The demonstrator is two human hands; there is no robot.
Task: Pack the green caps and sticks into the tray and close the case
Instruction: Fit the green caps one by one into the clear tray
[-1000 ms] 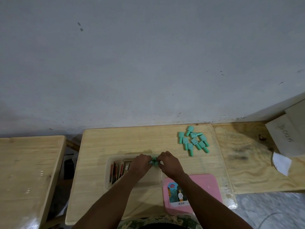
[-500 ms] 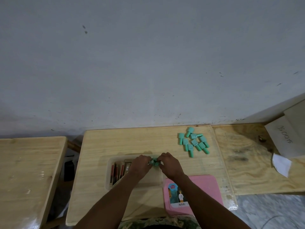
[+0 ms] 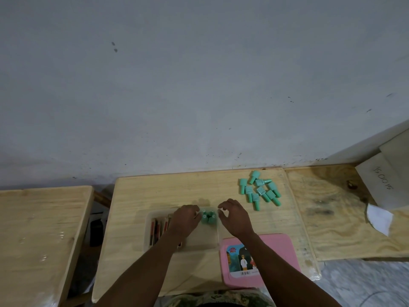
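Note:
A clear plastic tray (image 3: 147,220) lies on the middle wooden table. Several green caps (image 3: 208,216) stand upright in its far right corner. Thin red and dark sticks (image 3: 155,230) lie in its left part. My left hand (image 3: 184,220) rests over the tray, fingertips touching the left side of the caps. To their right my right hand (image 3: 234,217) hovers, fingers spread, holding nothing. A loose pile of green caps (image 3: 259,190) lies at the table's far right. The pink case lid (image 3: 265,260) sits near the front right edge.
A second wooden table (image 3: 39,235) stands to the left across a gap. On the plywood surface (image 3: 336,213) to the right lie a grey box (image 3: 385,185) and a white scrap of paper (image 3: 379,219). A grey wall backs the tables.
My right hand has let go of the green caps and drawn back to the right. The caps now stand in the tray corner.

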